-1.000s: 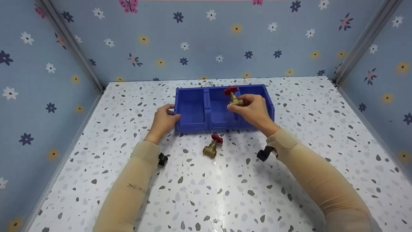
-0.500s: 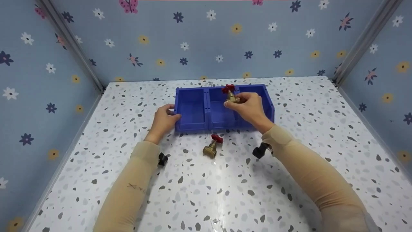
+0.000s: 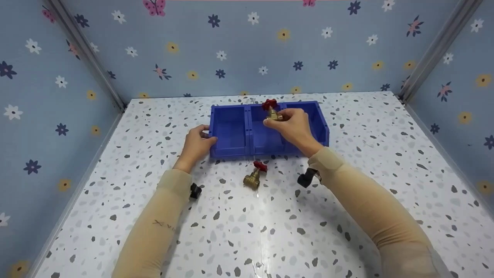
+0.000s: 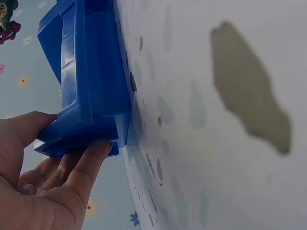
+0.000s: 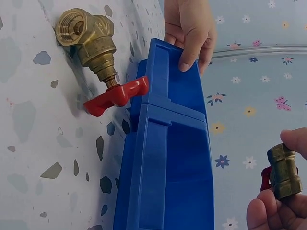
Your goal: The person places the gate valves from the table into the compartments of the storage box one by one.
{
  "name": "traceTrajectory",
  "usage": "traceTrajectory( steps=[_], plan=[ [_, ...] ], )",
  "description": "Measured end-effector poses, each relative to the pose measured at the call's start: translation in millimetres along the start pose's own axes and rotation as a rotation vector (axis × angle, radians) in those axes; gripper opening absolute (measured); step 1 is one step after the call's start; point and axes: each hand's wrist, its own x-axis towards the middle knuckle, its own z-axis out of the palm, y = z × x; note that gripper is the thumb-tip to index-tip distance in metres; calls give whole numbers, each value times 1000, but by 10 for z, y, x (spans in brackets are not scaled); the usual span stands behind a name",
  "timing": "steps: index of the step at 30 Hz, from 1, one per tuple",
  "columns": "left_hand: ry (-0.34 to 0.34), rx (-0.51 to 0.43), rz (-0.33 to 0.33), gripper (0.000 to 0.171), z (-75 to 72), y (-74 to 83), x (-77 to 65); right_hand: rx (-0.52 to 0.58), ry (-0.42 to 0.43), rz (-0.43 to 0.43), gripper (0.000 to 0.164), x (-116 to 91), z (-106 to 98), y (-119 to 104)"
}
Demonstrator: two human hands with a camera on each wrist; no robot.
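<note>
Left hand [image 3: 196, 146]: pinching blue bin [image 3: 230, 151] by its left wall | right hand [image 3: 296, 125]: pinching held valve [image 3: 273, 114] above bin's middle compartment | loose valve [image 3: 253, 179]: in front of bin | risk: slack pinch could drop held valve against bin's divider [image 3: 248, 133]

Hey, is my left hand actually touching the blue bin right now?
Touching. The left wrist view shows it: the left hand pinches the end of the blue bin, thumb on one side, fingertips against the other.
</note>
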Motion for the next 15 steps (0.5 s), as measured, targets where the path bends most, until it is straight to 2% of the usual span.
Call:
traceTrajectory(
  steps=[15],
  plan=[
    [-6,-10,-3,48,-5,-6,11,-5,5,69,36,117,84,-74]
  ],
)
